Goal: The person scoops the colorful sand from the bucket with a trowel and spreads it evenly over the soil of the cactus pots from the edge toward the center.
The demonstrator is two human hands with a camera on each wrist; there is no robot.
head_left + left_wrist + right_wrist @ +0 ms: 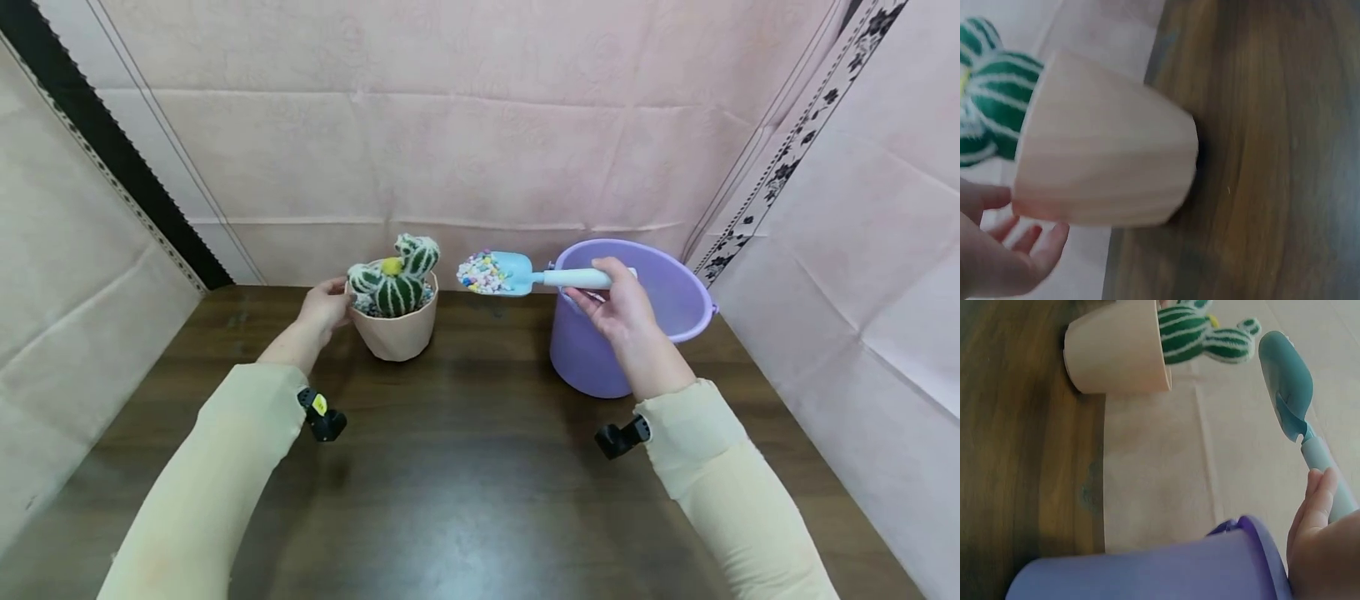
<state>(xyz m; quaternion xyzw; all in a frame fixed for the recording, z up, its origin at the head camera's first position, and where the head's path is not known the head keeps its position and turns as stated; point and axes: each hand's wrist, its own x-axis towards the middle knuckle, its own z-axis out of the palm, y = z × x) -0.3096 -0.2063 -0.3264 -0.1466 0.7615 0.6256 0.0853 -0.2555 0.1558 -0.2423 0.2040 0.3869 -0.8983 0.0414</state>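
Observation:
My right hand (618, 308) grips the pale handle of a light-blue garden trowel (516, 273), holding it level in front of the bucket's rim. Small multicoloured pebbles (482, 272) fill the scoop, which points left toward the pot. In the right wrist view the underside of the trowel (1288, 381) shows, hiding most of the pebbles. At the left, my left hand (324, 310) holds a beige flowerpot (397, 335) at its rim, thumb and fingers against the side. A green-and-white striped knitted cactus (399, 293) with a yellow flower stands in it, with pebbles around its base.
A purple bucket (581, 350) stands on the right of the dark wooden table (450, 467), under my right hand. Pale cloth (480, 158) hangs behind the table and along both sides. Each sleeve cuff carries a small black camera (324, 419).

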